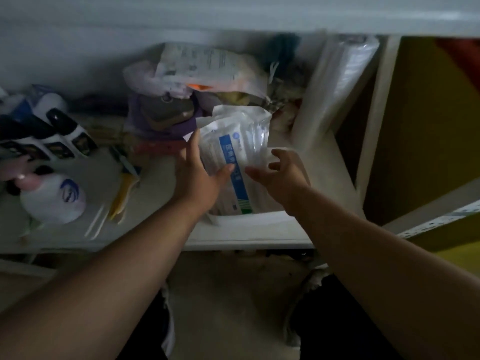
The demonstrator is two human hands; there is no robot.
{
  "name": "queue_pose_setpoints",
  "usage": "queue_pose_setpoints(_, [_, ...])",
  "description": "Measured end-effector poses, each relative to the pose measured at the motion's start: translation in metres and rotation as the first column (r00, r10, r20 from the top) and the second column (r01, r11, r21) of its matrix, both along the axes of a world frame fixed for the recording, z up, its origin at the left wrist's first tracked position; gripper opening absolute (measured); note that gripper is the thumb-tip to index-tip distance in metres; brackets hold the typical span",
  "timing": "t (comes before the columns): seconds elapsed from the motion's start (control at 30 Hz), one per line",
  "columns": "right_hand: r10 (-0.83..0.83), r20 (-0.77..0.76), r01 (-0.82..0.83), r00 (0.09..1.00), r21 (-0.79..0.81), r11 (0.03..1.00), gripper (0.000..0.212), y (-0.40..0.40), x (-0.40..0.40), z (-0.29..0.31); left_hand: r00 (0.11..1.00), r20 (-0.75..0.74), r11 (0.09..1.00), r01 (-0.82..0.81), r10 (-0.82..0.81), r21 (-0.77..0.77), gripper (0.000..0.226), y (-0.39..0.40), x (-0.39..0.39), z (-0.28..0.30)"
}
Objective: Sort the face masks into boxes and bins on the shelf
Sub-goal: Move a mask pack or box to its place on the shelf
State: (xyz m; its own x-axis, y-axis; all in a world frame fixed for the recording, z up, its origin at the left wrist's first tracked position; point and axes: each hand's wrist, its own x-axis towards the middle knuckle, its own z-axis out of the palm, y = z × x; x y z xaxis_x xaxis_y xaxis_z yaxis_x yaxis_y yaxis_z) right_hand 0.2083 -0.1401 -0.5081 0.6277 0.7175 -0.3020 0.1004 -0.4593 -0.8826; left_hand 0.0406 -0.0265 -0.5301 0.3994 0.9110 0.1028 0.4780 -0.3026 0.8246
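Note:
A stack of clear-wrapped face mask packs [237,141] with a blue label stripe stands at the right end of the white shelf [241,236]. My left hand [200,175] presses against the stack's left side, thumb laid on the front pack. My right hand [283,170] hovers at the stack's right side with fingers curled and apart, holding nothing. The lower part of the packs is hidden behind both hands.
Behind the packs lie a printed white plastic bag [197,66] and a purple bag [161,118]. Dark spray bottles [59,133], a white bottle with a blue logo [57,201] and a yellow tube [122,196] fill the left. A plastic-wrapped roll [340,81] leans at the right post.

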Motion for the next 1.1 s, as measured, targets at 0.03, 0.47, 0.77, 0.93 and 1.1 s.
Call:
queue_pose_setpoints(0.03, [0.050, -0.057, -0.050, 0.997, 0.003, 0.999, 0.088, 0.004, 0.000, 0.000, 1.000, 0.015, 1.000, 0.025, -0.025, -0.012, 0.107, 0.003, 0.002, -0.004])
queue_pose_setpoints(0.47, [0.191, -0.091, -0.171, 0.977, 0.192, 0.966, 0.040, 0.026, -0.005, 0.000, 0.974, 0.066, 0.977, 0.215, -0.215, 0.014, 0.098, 0.013, -0.002, 0.000])
queue_pose_setpoints(0.77, [0.035, 0.043, -0.048, 0.998, 0.341, 0.939, 0.084, -0.005, -0.020, 0.059, 0.898, 0.360, 0.965, 0.263, -0.254, 0.025, 0.117, -0.022, -0.019, 0.061])
queue_pose_setpoints(0.93, [0.151, 0.003, -0.141, 0.989, 0.377, 0.916, 0.072, -0.059, -0.047, 0.101, 0.887, 0.430, 0.947, 0.269, -0.172, -0.177, 0.087, -0.053, -0.056, 0.098])
queue_pose_setpoints(1.1, [0.306, -0.023, -0.276, 0.952, 0.371, 0.886, 0.051, -0.108, -0.080, 0.129, 0.870, 0.381, 0.910, 0.389, -0.312, -0.145, 0.043, -0.092, -0.092, 0.126])
